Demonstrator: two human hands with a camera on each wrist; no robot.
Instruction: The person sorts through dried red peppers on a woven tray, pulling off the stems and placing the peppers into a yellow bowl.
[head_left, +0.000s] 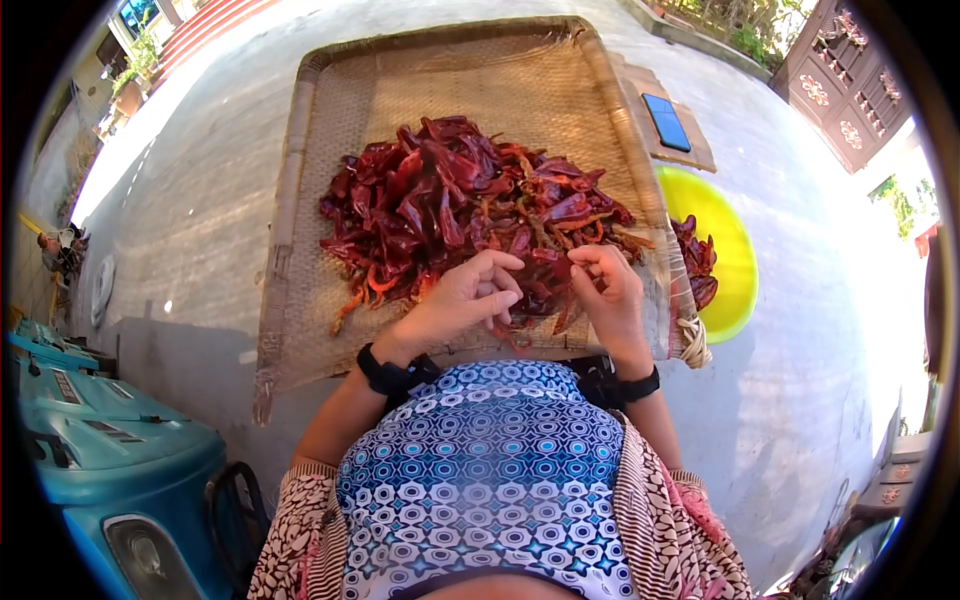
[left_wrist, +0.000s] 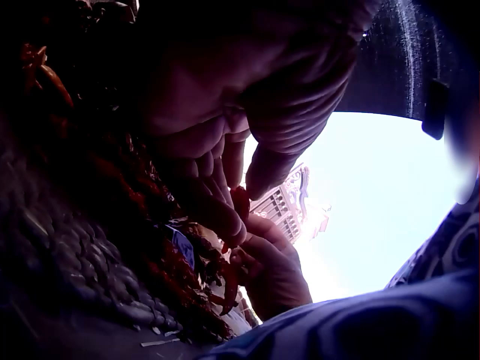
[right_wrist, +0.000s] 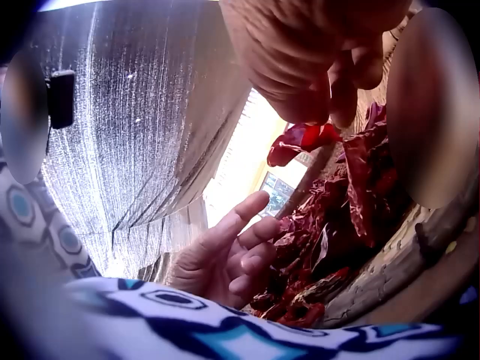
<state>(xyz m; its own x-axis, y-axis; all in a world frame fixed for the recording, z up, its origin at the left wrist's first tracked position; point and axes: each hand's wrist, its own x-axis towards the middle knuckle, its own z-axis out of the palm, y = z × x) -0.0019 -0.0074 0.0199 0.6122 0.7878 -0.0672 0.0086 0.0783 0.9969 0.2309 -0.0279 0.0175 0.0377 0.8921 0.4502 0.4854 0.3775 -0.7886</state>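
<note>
Nearest is the person's patterned shirt [head_left: 490,470], and just in front of it two hands are above a woven tray [head_left: 440,85]. The right hand [head_left: 614,297] grasps one red pepper [right_wrist: 300,142]: thumb and fingers pinch it, and it hangs at their tips, as the right wrist view shows. The left hand [head_left: 465,295] is released; its fingers bend loosely, a gap shows between thumb and forefinger, and I see nothing in its hold. The pinched pepper is between the two hands, over the near side of the tray. Inside this tray lies a big heap of red peppers [head_left: 420,200], dark and shiny at the left, partly thinner and more orange at the right. Just beside the tray's right edge is a yellow-green bowl [head_left: 738,250], which contains a smaller portion of peppers [head_left: 697,265]; the tray hides part of it. Farther, a flat board [head_left: 640,80] carries a phone [head_left: 667,122]. Farthest, at the right, there stands a brown gate [head_left: 850,85].
</note>
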